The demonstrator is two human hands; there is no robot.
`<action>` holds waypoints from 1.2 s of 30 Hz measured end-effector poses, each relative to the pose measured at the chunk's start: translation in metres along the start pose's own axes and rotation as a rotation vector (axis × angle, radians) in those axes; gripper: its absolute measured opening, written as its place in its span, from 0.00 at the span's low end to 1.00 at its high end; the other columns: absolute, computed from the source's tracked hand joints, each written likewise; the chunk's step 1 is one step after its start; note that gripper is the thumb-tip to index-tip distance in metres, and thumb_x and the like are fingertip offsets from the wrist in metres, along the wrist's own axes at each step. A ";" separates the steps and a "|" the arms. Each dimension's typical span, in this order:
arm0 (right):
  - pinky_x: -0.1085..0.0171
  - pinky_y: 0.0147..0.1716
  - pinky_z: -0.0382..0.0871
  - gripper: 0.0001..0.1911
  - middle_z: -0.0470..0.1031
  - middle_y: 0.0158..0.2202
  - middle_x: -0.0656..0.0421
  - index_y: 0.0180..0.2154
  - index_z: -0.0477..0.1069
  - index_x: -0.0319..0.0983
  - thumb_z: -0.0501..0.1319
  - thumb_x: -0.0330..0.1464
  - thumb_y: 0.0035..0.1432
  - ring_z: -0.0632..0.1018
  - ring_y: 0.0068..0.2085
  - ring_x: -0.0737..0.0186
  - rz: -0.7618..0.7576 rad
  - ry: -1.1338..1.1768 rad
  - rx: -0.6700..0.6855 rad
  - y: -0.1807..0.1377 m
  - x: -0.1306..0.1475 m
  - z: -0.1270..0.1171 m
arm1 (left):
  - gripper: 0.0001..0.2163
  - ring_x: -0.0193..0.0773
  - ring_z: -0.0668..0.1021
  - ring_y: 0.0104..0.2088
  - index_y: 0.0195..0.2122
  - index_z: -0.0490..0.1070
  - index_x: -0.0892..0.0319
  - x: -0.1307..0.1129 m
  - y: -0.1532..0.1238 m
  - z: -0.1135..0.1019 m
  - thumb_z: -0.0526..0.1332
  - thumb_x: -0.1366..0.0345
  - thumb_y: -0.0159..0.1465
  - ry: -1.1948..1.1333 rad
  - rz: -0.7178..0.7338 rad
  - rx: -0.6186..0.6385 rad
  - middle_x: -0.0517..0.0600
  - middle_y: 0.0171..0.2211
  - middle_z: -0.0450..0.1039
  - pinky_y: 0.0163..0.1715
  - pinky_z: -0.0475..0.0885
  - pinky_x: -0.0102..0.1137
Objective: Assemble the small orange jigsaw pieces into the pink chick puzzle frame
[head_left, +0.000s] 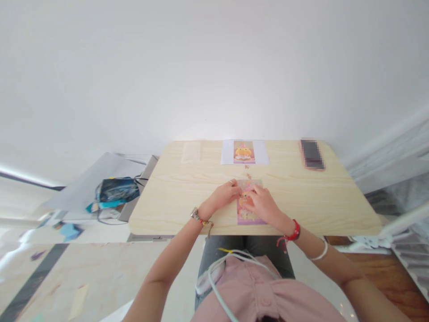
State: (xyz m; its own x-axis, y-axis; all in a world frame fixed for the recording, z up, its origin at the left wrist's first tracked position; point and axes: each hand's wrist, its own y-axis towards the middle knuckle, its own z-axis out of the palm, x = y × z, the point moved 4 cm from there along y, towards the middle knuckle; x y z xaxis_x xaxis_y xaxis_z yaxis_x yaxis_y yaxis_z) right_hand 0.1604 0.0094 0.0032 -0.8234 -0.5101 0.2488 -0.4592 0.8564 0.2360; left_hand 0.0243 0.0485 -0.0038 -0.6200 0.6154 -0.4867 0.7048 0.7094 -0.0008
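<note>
A small pink picture puzzle (248, 217) lies near the front edge of a light wooden table (187, 197). My left hand (223, 197) rests at its upper left, fingers curled and pressed to the puzzle. Over the middle of the puzzle lies my right hand (263, 203), its fingers bent and pinched against the left hand's fingertips; what they pinch is too small to make out. One or two loose puzzle pieces (248, 176) lie just beyond the hands.
A printed sheet with the same yellow cartoon figure (244, 152) lies at the table's far edge. A phone (312, 154) rests at the far right, a pale paper (191, 152) at the far left. A box with a dark bag (117, 191) stands left of the table.
</note>
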 end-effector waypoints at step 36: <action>0.60 0.37 0.61 0.10 0.67 0.35 0.52 0.35 0.68 0.35 0.54 0.34 0.57 0.68 0.40 0.57 -0.160 0.018 0.063 -0.043 0.013 0.000 | 0.08 0.36 0.70 0.37 0.38 0.64 0.58 -0.050 -0.050 0.040 0.53 0.63 0.60 0.021 -0.131 -0.159 0.52 0.38 0.63 0.38 0.68 0.30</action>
State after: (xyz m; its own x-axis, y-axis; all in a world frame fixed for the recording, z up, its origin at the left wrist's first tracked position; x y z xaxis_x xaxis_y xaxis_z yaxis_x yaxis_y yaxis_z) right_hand 0.1699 -0.0339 -0.0037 -0.7325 -0.6410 0.2293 -0.6042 0.7673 0.2150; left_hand 0.0340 -0.0311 -0.0140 -0.7110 0.5202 -0.4733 0.5554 0.8281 0.0758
